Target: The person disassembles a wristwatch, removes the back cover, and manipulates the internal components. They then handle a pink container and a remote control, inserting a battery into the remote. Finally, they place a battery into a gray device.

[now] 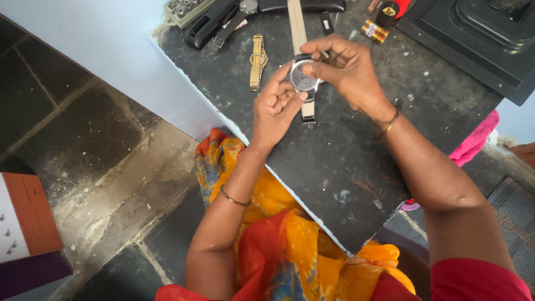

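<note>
A silver wristwatch [304, 81] with a round pale face and a tan strap is held above the dark worn worktop [334, 161]. My left hand [274, 107] grips the watch case from the left and below, fingers curled against it. My right hand [346, 68] holds the case from the right, thumb and fingers pinched on its edge. The strap runs away from me toward the back edge and a short piece hangs down toward me.
A gold bracelet watch [257, 60] lies just left of the hands. Black tools and a parts box [186, 10] sit at the back left. A small gold-and-red item [374, 31] and a black moulded tray [473, 39] are at the back right. Pink cloth [475, 142] hangs off the right edge.
</note>
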